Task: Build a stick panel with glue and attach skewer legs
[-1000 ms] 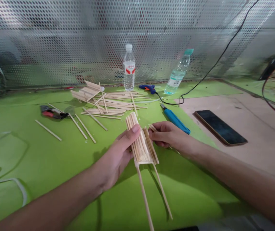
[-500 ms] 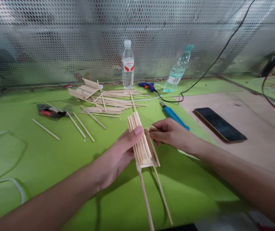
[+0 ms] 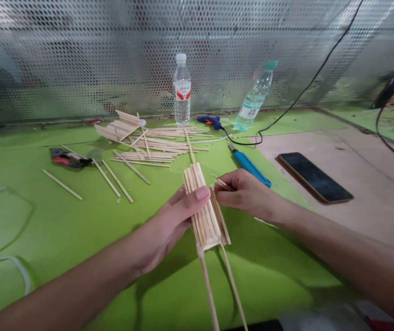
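My left hand grips a small structure of glued wooden sticks, thumb pressed on its top. Two long sticks trail from it toward me. My right hand is closed against the structure's right side and pinches a short wooden stick between thumb and fingers. Both hands hover just above the green mat.
A pile of loose sticks and a partly built stick piece lie farther back. Red-handled pliers at left. A blue utility knife, blue glue gun, two water bottles and a phone lie around.
Both hands and the stick structure stay nearly in place. The view has tilted slightly, and my right hand has shifted a little against the structure's side.
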A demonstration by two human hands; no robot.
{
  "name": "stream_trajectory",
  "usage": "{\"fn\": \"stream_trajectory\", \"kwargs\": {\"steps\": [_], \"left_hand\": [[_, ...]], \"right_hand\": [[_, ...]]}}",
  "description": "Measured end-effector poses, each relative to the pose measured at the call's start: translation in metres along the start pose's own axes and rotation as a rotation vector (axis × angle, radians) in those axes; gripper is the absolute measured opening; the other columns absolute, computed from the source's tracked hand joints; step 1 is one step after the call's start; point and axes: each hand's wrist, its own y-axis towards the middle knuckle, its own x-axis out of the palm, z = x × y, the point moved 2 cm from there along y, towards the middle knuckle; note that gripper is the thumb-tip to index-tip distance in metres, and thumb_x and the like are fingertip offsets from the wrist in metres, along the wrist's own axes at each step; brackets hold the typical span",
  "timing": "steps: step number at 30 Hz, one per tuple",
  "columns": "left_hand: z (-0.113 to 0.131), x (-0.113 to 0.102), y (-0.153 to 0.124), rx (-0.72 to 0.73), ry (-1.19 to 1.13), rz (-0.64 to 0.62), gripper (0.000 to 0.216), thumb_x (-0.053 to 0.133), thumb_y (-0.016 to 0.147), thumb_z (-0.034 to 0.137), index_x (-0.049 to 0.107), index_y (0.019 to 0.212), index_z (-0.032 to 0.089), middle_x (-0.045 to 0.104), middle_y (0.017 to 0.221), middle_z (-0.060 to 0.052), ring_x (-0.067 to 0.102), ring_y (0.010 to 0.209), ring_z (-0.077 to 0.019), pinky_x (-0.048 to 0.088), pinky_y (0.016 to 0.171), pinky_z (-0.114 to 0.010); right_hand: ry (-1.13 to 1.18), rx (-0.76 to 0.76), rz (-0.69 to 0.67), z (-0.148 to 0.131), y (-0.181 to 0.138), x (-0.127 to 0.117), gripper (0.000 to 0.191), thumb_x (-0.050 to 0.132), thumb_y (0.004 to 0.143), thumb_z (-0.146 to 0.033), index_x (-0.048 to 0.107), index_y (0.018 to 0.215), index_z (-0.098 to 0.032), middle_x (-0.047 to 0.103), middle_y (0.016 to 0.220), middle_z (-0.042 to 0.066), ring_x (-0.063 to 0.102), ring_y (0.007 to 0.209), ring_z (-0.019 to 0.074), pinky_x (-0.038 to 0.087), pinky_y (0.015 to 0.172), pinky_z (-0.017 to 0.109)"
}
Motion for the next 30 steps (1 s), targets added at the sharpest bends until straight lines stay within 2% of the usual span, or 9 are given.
{"fn": "stream_trajectory", "kwargs": {"steps": [7,13,22,30], "left_hand": [[0.0006,-0.0026,0.0003,0.012,0.005,0.005,0.048,0.067,0.091,0.052,0.064,0.125,0.018,0.067,0.123,-0.015,0.059,0.13,-0.0316,0.039,0.121,-0.052],[0.0006,-0.0053,0.0017,0.042,-0.019,-0.013,0.048,0.064,0.092,0.054,0.064,0.128,0.021,0.067,0.125,-0.014,0.057,0.132,-0.0321,0.037,0.121,-0.053],[0.0012,-0.0031,0.0,-0.004,0.038,0.0,0.05,0.067,0.089,0.056,0.063,0.122,0.02,0.066,0.125,-0.013,0.054,0.132,-0.0318,0.035,0.121,-0.053],[0.0033,-0.0003,-0.0009,0.009,0.027,-0.012,0.051,0.067,0.09,0.054,0.061,0.128,0.021,0.066,0.128,-0.012,0.055,0.132,-0.0315,0.035,0.121,-0.053]], "right_hand": [[0.05,0.005,0.022,0.0028,0.0014,0.0013,0.027,0.065,0.081,-0.027,0.049,0.06,-0.02,0.033,0.056,-0.007,0.026,0.051,0.0077,0.018,0.05,0.027],[0.131,0.104,0.09,0.0022,0.0028,-0.0014,0.03,0.065,0.083,-0.037,0.055,0.061,-0.019,0.047,0.053,-0.003,0.031,0.046,0.008,0.018,0.047,0.029],[0.165,0.118,0.069,0.0016,0.0033,-0.0012,0.029,0.068,0.08,-0.032,0.051,0.06,-0.019,0.045,0.053,-0.004,0.032,0.047,0.0072,0.019,0.047,0.027],[0.262,0.139,0.065,0.0019,0.0028,-0.0021,0.027,0.071,0.077,-0.03,0.053,0.06,-0.019,0.047,0.052,-0.004,0.032,0.045,0.0063,0.016,0.045,0.026]]}}
